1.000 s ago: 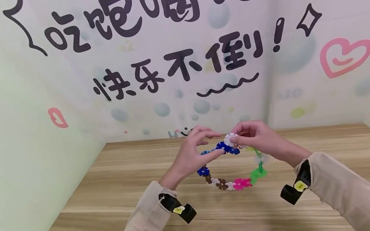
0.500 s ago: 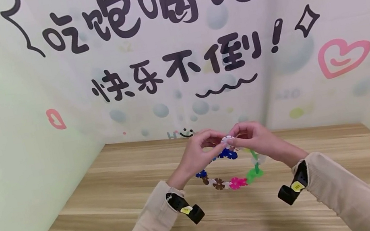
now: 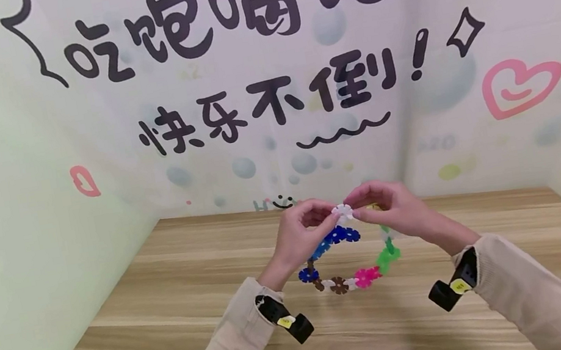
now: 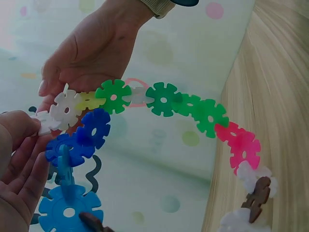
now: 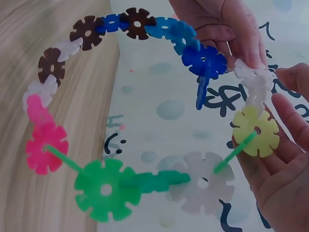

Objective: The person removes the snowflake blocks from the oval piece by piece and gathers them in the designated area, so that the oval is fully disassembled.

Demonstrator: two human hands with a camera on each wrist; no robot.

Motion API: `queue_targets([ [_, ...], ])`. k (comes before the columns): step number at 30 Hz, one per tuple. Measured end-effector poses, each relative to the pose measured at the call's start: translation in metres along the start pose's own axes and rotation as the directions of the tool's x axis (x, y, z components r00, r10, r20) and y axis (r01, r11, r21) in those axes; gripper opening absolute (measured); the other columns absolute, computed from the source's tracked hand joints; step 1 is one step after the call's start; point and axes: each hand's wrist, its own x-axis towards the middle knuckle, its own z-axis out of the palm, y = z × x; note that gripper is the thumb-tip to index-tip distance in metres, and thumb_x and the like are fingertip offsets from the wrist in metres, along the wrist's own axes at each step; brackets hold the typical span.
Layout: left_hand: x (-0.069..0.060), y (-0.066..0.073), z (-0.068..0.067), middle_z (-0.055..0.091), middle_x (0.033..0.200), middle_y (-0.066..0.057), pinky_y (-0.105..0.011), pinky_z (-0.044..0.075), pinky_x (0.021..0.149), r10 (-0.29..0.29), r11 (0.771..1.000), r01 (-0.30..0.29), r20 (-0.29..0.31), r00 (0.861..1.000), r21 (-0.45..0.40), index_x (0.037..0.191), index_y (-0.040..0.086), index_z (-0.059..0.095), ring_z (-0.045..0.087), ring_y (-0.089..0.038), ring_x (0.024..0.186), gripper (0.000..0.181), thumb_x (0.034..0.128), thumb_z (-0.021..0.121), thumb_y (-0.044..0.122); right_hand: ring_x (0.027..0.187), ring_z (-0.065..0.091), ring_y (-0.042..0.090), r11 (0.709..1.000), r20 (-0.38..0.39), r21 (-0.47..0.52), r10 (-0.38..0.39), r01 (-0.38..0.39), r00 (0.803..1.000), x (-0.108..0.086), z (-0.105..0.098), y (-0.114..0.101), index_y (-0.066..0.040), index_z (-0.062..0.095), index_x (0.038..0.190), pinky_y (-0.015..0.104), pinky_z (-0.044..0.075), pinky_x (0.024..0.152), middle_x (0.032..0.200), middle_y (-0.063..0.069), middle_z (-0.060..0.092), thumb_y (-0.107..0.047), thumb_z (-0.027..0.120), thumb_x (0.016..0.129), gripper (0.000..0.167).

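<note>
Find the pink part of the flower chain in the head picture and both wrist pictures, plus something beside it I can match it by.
Head: pink part lower than mid-height, a little right of centre.
Left wrist: pink part on the right side, below mid-height.
Right wrist: pink part near the left edge, mostly below mid-height.
Shared landmark: the green part joins it in all three.
</note>
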Motion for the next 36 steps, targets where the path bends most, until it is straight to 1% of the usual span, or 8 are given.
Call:
queue_targets([
  [3, 0.000, 0.000, -0.001, 0.063, 0.084, -0.019, -0.026, 0.052, 0.065, -0.016, 1.000, 0.016, -0.029, 0.999, -0.017, 0.092, -0.009, 0.061, 0.061, -0.025, 0.070, 0.013, 0.0814, 0.060, -0.002, 0.096, 0.056, 0.020, 0.998, -0.026, -0.047, -0.035, 0.034, 0.999, -0.002, -0.002, -0.001, 0.002, 0.057, 0.105, 0.028, 0.047, 0.081, 0.103, 0.012, 0.060, -0.007, 0.061, 0.083, 0.025],
  [6, 0.000, -0.002, -0.002, 0.062, 0.085, -0.019, -0.024, 0.051, 0.065, -0.043, 0.998, 0.041, -0.056, 0.997, -0.042, 0.093, -0.009, 0.061, 0.061, -0.024, 0.071, 0.014, 0.0814, 0.060, -0.002, 0.092, 0.056, 0.019, 0.995, -0.038, -0.086, -0.062, 0.058, 0.997, -0.003, -0.002, -0.001, 0.001, 0.058, 0.104, 0.029, 0.047, 0.081, 0.102, 0.010, 0.060, -0.006, 0.063, 0.081, 0.024],
  [12, 0.001, -0.003, -0.003, 0.061, 0.087, -0.021, -0.021, 0.050, 0.066, -0.074, 0.993, 0.067, -0.072, 0.995, -0.101, 0.094, -0.011, 0.059, 0.058, -0.015, 0.071, 0.014, 0.0816, 0.059, -0.003, 0.086, 0.055, 0.013, 0.981, -0.087, -0.153, -0.133, 0.119, 0.987, -0.003, 0.003, 0.002, -0.001, 0.060, 0.098, 0.027, 0.048, 0.077, 0.099, 0.008, 0.061, -0.002, 0.066, 0.077, 0.021],
  [17, 0.001, -0.003, -0.001, 0.060, 0.088, -0.022, -0.020, 0.050, 0.067, -0.104, 0.984, 0.089, -0.088, 0.991, -0.157, 0.094, -0.011, 0.058, 0.056, -0.010, 0.070, 0.015, 0.0816, 0.059, -0.003, 0.083, 0.054, 0.012, 0.959, -0.160, -0.197, -0.239, 0.206, 0.958, 0.000, 0.010, 0.004, -0.003, 0.062, 0.089, 0.021, 0.048, 0.073, 0.091, 0.006, 0.062, 0.004, 0.067, 0.074, 0.017],
  [22, 0.001, -0.021, 0.004, 0.060, 0.087, -0.017, -0.023, 0.051, 0.069, -0.117, 0.974, 0.095, -0.100, 0.988, -0.206, 0.093, -0.008, 0.059, 0.057, -0.011, 0.072, 0.015, 0.0815, 0.061, 0.001, 0.081, 0.055, 0.013, 0.929, -0.189, -0.256, -0.321, 0.269, 0.928, 0.001, 0.014, 0.003, -0.006, 0.063, 0.082, 0.020, 0.048, 0.073, 0.085, 0.002, 0.061, 0.009, 0.066, 0.072, 0.019],
  [25, 0.002, -0.030, 0.006, 0.060, 0.086, -0.015, -0.025, 0.051, 0.069, -0.110, 0.971, 0.087, -0.093, 0.990, -0.221, 0.093, -0.008, 0.058, 0.057, -0.011, 0.072, 0.016, 0.0809, 0.061, 0.001, 0.080, 0.055, 0.013, 0.921, -0.198, -0.275, -0.335, 0.276, 0.921, 0.001, 0.014, 0.004, -0.007, 0.063, 0.079, 0.020, 0.048, 0.072, 0.084, 0.002, 0.062, 0.011, 0.067, 0.071, 0.020],
  [32, 0.005, -0.029, 0.008, 0.061, 0.082, -0.015, -0.022, 0.050, 0.063, -0.102, 0.976, 0.094, -0.032, 0.994, -0.197, 0.092, -0.008, 0.059, 0.057, -0.009, 0.068, 0.015, 0.0811, 0.061, 0.003, 0.075, 0.055, 0.013, 0.909, -0.211, -0.262, -0.381, 0.324, 0.900, 0.001, 0.015, 0.007, -0.006, 0.064, 0.076, 0.024, 0.050, 0.065, 0.080, 0.004, 0.062, 0.013, 0.067, 0.069, 0.020],
  [36, 0.006, -0.028, 0.009, 0.062, 0.081, -0.017, -0.021, 0.050, 0.060, -0.097, 0.980, 0.093, -0.015, 0.995, -0.175, 0.091, -0.008, 0.061, 0.057, -0.010, 0.065, 0.014, 0.0812, 0.061, 0.003, 0.074, 0.056, 0.011, 0.906, -0.202, -0.261, -0.389, 0.333, 0.899, 0.000, 0.014, 0.007, -0.007, 0.064, 0.075, 0.024, 0.051, 0.065, 0.078, 0.002, 0.062, 0.014, 0.068, 0.067, 0.023],
])
